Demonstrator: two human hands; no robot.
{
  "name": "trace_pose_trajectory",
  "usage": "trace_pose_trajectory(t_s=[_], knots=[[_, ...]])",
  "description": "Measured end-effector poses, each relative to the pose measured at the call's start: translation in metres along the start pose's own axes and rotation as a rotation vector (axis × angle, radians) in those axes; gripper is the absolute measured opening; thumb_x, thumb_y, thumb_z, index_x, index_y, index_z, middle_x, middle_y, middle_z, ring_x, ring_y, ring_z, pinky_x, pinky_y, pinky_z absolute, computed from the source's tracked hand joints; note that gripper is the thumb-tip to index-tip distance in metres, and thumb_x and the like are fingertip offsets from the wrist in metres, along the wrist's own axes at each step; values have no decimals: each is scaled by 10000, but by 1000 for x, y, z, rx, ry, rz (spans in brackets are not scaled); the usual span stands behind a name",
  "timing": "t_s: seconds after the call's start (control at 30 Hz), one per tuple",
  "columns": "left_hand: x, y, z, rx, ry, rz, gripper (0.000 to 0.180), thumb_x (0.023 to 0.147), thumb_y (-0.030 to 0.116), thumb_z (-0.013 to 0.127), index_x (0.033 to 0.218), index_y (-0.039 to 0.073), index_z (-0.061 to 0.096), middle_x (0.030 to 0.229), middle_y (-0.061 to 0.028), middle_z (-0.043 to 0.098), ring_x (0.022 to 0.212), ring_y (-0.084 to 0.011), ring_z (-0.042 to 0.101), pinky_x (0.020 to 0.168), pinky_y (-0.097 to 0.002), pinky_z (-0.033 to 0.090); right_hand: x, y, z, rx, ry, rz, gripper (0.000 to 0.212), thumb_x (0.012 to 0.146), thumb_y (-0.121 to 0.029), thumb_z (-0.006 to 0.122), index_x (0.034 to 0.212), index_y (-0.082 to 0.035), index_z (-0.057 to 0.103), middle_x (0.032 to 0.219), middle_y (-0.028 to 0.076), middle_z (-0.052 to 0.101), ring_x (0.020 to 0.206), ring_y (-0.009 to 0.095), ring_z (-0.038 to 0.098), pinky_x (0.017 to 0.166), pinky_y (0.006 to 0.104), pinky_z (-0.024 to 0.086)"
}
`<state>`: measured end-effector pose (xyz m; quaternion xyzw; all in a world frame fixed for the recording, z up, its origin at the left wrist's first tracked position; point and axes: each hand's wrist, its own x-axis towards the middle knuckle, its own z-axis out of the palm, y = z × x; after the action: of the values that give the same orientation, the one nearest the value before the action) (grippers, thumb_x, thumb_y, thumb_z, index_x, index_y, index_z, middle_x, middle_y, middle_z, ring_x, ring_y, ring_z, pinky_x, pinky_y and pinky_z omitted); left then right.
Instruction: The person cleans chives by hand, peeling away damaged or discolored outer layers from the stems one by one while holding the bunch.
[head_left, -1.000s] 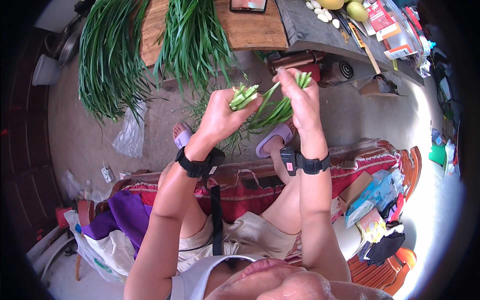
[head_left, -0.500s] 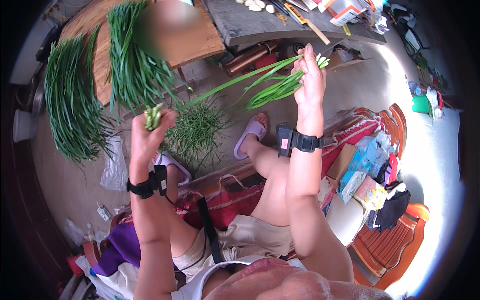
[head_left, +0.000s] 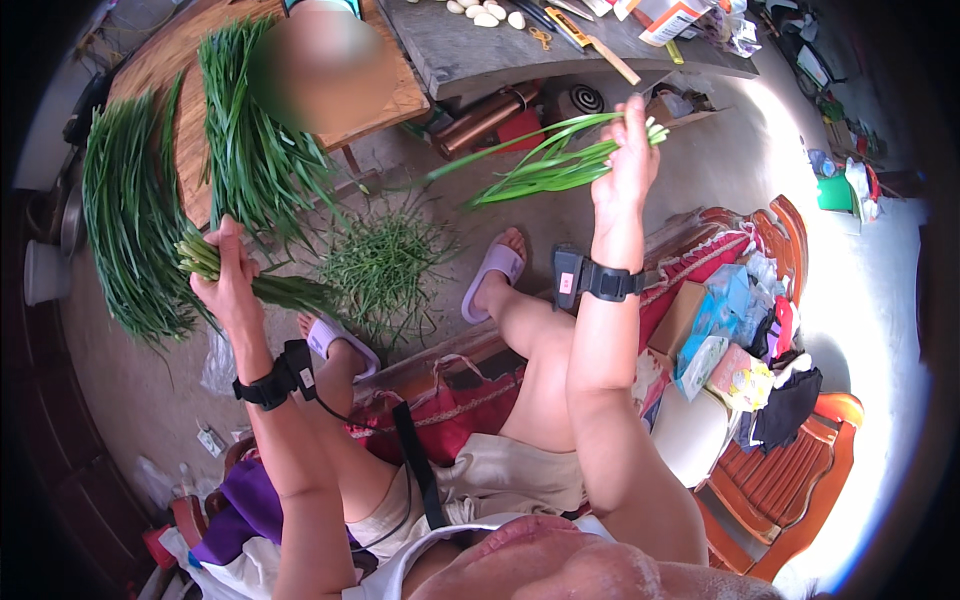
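Observation:
My left hand (head_left: 228,280) is closed round a bundle of garlic chives (head_left: 295,292). Their pale stem ends stick out to the left, and the leaves trail right. Just beyond that hand, a thick pile of chives (head_left: 250,130) droops over the wooden table's edge, with a second chive pile (head_left: 130,220) farther left. My right hand (head_left: 624,170), raised over the floor, grips a smaller bunch of chives (head_left: 545,180) near its white ends, leaves pointing left. Between the hands, thin green trimmings (head_left: 385,265) lie heaped on the floor.
The wooden table (head_left: 405,85) is at the upper left, partly blurred. Beside it a grey table (head_left: 460,60) carries white cloves, a wooden-handled knife (head_left: 612,60) and packets. Bags and boxes (head_left: 725,330) crowd the bench to my right. My slippered feet flank the trimmings.
My left hand has moved left and its bundle has turned, stem ends now leftward. The long leaves stretched between my hands have come away from the left. My right hand has barely moved.

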<state>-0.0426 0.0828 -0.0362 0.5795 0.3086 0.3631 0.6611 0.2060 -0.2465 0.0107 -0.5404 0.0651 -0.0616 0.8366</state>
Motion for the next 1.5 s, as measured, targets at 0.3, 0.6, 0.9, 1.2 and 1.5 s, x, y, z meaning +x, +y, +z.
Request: trace_pose_trajectory(t_s=[0.3, 0.6, 0.9, 1.2, 1.5], knots=[[-61, 18, 92, 244, -513, -96, 213, 817, 113, 734, 1002, 14, 697, 914, -45, 700, 826, -87, 619, 741, -240, 496, -77, 39, 60, -458, -510, 86, 316, 835, -310, 745, 719, -32, 650, 680, -35, 573, 613, 46, 467, 553, 215, 350], [-58, 17, 92, 235, -647, -285, 225, 824, 200, 743, 921, 0, 713, 638, 34, 575, 549, -44, 490, 496, -231, 406, -100, 56, 73, -526, -707, 148, 360, 815, -331, 759, 645, -60, 594, 584, -68, 466, 569, 27, 376, 513, 230, 291], [-54, 6, 88, 87, -700, -376, 237, 873, 213, 689, 924, -18, 678, 566, 23, 522, 474, -48, 449, 440, -229, 346, -94, 55, 68, -383, -794, 433, 369, 858, -383, 699, 702, -55, 631, 597, -61, 476, 568, 46, 397, 532, 223, 301], [-51, 15, 84, 188, -802, -315, 190, 877, 164, 669, 985, 10, 699, 589, 52, 516, 489, -35, 420, 449, -221, 336, -91, 56, 65, -377, -858, 457, 360, 869, -376, 687, 710, -57, 640, 601, -64, 479, 572, 44, 391, 540, 224, 298], [-55, 6, 83, 295, -778, -125, 230, 819, 69, 663, 1021, -40, 665, 767, 24, 622, 678, -40, 541, 602, -218, 458, -97, 58, 68, -545, -855, 304, 394, 837, -398, 717, 674, -47, 645, 616, -36, 550, 587, 43, 447, 550, 235, 356]])
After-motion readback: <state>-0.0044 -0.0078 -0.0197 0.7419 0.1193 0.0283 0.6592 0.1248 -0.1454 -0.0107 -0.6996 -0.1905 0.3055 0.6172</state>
